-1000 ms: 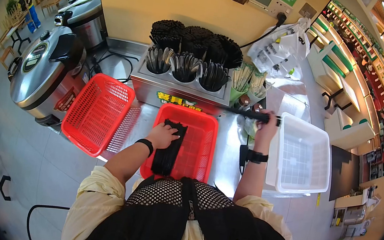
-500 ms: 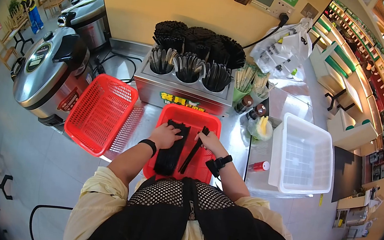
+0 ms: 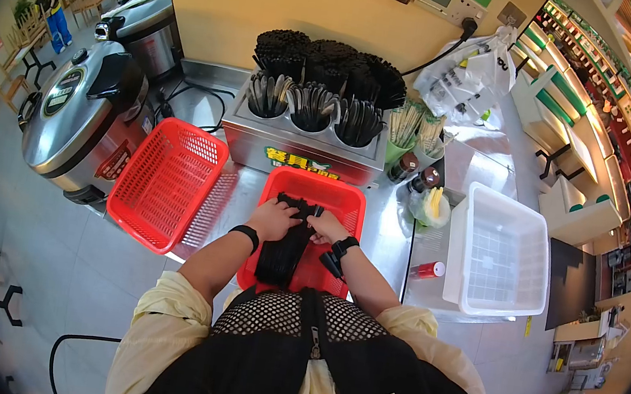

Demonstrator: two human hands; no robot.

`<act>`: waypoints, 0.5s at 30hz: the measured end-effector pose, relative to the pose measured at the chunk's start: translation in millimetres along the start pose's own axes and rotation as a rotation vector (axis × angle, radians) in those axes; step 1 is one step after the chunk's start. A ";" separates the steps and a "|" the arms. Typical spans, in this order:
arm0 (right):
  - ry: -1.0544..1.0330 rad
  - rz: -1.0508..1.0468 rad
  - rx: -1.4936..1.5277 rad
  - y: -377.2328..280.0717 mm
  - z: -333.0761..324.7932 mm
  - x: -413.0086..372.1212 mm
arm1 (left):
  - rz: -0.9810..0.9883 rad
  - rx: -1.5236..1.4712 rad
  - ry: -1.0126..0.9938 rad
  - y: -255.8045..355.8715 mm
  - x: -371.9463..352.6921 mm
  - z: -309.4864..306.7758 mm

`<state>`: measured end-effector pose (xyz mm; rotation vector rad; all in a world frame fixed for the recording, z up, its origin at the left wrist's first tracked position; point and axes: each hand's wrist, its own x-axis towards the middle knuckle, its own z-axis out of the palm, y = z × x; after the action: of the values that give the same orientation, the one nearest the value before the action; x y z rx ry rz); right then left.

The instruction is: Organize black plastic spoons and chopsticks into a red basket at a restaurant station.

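Observation:
A thick bundle of black chopsticks (image 3: 281, 255) lies lengthwise in the red basket (image 3: 360, 203) in front of my body. My left hand (image 3: 274, 220) is closed over the upper left part of the bundle. Beside it, my right hand (image 3: 324, 228) pinches the upper ends of some black chopsticks at the bundle's right edge; its fingertips are partly hidden. Behind the basket stands a metal utensil holder (image 3: 250, 147) with black-handled utensils (image 3: 313, 109) in round cups and bunches of black chopsticks (image 3: 330, 63) at the back.
An empty red basket (image 3: 168, 185) sits at left near two large cookers (image 3: 79, 118). To the right are chopstick cups (image 3: 400, 148), dark-capped bottles (image 3: 423, 181), a red-and-white can (image 3: 428, 270) and a white bin (image 3: 500, 257). A person (image 3: 54, 15) stands far off at upper left.
My right hand has moved left, bringing its chopsticks against the main bundle; they were apart from it before. My left hand has stayed on the bundle.

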<state>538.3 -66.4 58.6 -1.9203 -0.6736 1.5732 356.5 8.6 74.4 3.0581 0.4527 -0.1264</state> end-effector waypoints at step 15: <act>-0.002 -0.098 0.053 22.2 -2.5 10.1 | -0.003 0.016 -0.017 -0.4 1.6 0.7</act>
<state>543.3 -75.6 36.4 -1.8199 -0.7091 1.5182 357.8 9.4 73.5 3.0697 0.4580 -0.1562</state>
